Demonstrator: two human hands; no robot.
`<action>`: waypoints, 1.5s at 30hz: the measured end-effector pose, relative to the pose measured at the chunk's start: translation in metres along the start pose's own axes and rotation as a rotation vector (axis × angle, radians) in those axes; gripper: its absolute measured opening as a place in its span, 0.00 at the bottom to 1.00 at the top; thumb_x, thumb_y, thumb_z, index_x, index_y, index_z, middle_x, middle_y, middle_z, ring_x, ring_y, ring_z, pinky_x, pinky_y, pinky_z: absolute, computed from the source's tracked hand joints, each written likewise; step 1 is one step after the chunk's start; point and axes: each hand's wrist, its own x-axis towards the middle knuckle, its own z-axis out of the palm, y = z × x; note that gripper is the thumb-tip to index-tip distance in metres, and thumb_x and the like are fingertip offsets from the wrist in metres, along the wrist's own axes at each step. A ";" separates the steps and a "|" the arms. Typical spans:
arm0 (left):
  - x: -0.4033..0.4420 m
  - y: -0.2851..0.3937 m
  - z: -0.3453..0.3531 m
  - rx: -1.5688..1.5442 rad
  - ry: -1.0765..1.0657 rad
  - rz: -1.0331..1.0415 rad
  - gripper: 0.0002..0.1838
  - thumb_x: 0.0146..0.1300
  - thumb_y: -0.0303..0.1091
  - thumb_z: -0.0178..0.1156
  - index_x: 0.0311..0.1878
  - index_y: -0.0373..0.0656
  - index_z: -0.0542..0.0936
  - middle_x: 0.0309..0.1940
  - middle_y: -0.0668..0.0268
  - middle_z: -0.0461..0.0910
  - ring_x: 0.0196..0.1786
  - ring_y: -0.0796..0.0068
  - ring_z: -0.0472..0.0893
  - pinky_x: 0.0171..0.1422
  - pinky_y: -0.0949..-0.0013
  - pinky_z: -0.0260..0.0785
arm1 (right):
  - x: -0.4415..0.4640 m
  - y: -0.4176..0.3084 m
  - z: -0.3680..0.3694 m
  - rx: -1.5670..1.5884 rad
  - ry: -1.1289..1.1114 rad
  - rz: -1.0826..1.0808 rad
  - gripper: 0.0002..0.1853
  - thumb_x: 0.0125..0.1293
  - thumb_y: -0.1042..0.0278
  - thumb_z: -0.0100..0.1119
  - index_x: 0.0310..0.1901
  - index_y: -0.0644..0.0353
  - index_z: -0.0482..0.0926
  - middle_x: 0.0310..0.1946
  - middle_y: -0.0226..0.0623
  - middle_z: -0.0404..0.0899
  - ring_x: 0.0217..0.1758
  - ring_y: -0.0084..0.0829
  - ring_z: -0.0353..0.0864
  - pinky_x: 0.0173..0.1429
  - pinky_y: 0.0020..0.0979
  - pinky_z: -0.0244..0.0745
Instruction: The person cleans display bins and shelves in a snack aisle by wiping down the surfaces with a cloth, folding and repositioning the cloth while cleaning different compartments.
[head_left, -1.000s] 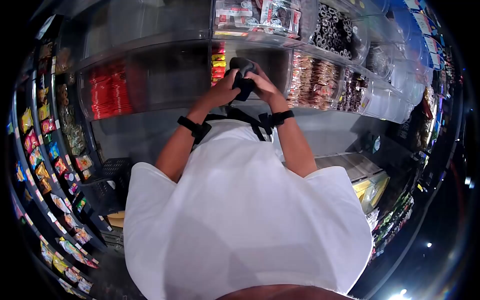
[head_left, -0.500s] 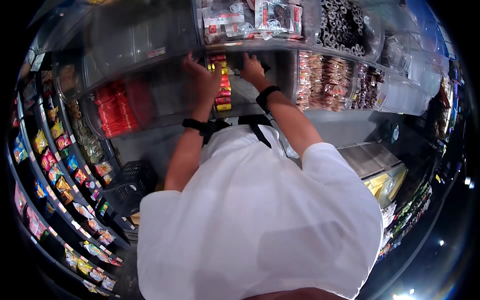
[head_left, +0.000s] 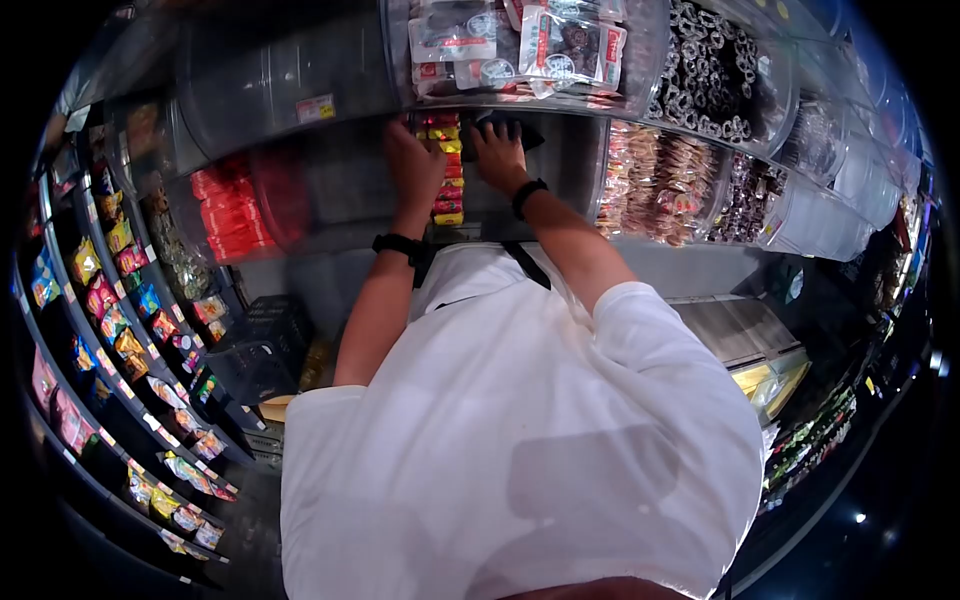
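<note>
Both hands reach into a clear-sided bin in the lower tier. A narrow row of red and yellow packets [head_left: 449, 190] runs front to back between them. My left hand [head_left: 413, 165] is blurred at the left side of this row; its fingertips and anything in them do not show clearly. Right of the row, my right hand [head_left: 500, 155] lies palm down with its fingers spread. A black object [head_left: 528, 138], too dark to name, sits beside and partly under its fingers. Each wrist wears a black band.
Above, an upper bin holds silvery snack bags [head_left: 560, 50]. Red packets [head_left: 235, 210] fill a bin at left, and stacked wrapped snacks [head_left: 655, 180] stand at right. Snack shelves [head_left: 125, 330] curve down the left side. A dark basket [head_left: 262, 340] stands low at left.
My right hand has flattened and spread its fingers near the black object. My left hand has shifted down and right, closer to the packet row. The view has moved slightly.
</note>
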 end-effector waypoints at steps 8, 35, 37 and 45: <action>0.000 -0.005 0.001 0.054 0.013 0.057 0.25 0.53 0.23 0.57 0.55 0.28 0.67 0.51 0.41 0.71 0.57 0.39 0.71 0.62 0.49 0.64 | -0.025 -0.002 -0.031 0.323 -0.141 0.262 0.24 0.62 0.58 0.57 0.59 0.54 0.71 0.60 0.50 0.71 0.64 0.55 0.73 0.52 0.53 0.80; 0.003 -0.023 0.020 -0.112 0.104 0.175 0.29 0.44 0.21 0.58 0.54 0.30 0.66 0.47 0.43 0.70 0.52 0.39 0.72 0.60 0.49 0.64 | -0.025 0.022 0.016 0.220 0.005 0.088 0.32 0.55 0.56 0.68 0.60 0.57 0.68 0.61 0.53 0.72 0.63 0.50 0.76 0.59 0.47 0.78; 0.004 -0.028 0.022 -0.116 0.094 0.146 0.29 0.44 0.21 0.58 0.54 0.30 0.66 0.47 0.43 0.70 0.53 0.39 0.71 0.61 0.49 0.63 | -0.023 0.010 0.021 0.132 0.101 -0.115 0.30 0.54 0.63 0.68 0.59 0.58 0.69 0.60 0.49 0.73 0.64 0.47 0.75 0.58 0.46 0.79; 0.001 -0.022 0.013 -0.033 0.042 0.109 0.29 0.44 0.21 0.59 0.54 0.31 0.66 0.48 0.43 0.70 0.53 0.38 0.71 0.61 0.47 0.62 | 0.003 0.023 -0.023 0.161 -0.131 0.361 0.23 0.62 0.62 0.55 0.58 0.59 0.68 0.56 0.53 0.77 0.57 0.54 0.80 0.57 0.48 0.78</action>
